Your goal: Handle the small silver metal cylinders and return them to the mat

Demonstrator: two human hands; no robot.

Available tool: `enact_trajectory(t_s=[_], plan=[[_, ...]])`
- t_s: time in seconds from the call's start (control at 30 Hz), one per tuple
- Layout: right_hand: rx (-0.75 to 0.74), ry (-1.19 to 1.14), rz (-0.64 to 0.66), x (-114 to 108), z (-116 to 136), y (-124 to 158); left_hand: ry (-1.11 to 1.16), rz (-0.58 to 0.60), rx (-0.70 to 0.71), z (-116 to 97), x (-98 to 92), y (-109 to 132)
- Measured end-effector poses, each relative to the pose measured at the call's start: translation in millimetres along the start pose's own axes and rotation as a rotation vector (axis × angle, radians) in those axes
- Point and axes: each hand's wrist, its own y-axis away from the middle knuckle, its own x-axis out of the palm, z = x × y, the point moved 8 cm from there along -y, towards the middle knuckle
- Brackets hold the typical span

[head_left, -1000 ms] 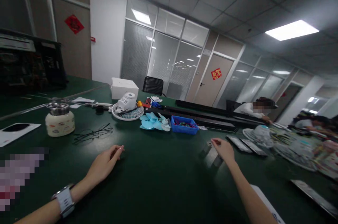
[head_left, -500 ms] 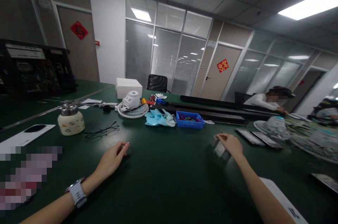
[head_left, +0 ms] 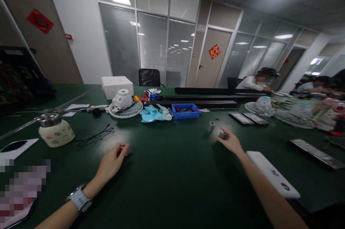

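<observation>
My right hand has its fingers around a small silvery metal cylinder on the right side of the green table. A second metal cylinder stands upright just left of it, apart from the hand. My left hand, with a watch on the wrist, rests on the table at left with its fingers curled and thumb close to the fingertips. Whether anything is inside it is hidden. Folded black glasses lie beyond my left hand.
Across the table are a blue tray, light-blue fan blades, a white fan part and a white box. A jar stands at left. A white device lies beside my right forearm. A person sits far right.
The view has turned right. Two cylinders now show separately, where they were blurred together beside my right hand; its fingers are now around one. My left hand keeps its curled pose.
</observation>
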Motion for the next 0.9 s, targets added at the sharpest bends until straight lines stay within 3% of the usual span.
enact_trajectory(t_s=[0.1, 0.17, 0.3, 0.43, 0.53, 0.67, 0.9], plan=[[0.025, 0.037, -0.034, 7, 2, 6, -0.005, -0.004, 0.003, -2, -0.9, 1], [-0.006, 0.008, -0.017, 20, 22, 13, 0.005, -0.015, 0.013, -5, -0.2, 2], [-0.228, -0.159, 0.135, 75, 112, 51, 0.057, -0.013, 0.098, -20, 6.7, 6], [-0.456, -0.349, 0.339, 136, 219, 109, 0.059, -0.015, 0.322, -50, 10.4, 20], [-0.553, -0.452, 0.464, 166, 270, 146, 0.078, -0.046, 0.43, -61, 7.6, 30], [-0.687, -0.389, 0.505, 180, 297, 176, 0.108, -0.055, 0.457, -60, 5.1, 30], [-0.768, -0.33, 0.49, 177, 302, 184, 0.18, -0.014, 0.468, -66, -1.8, 20]])
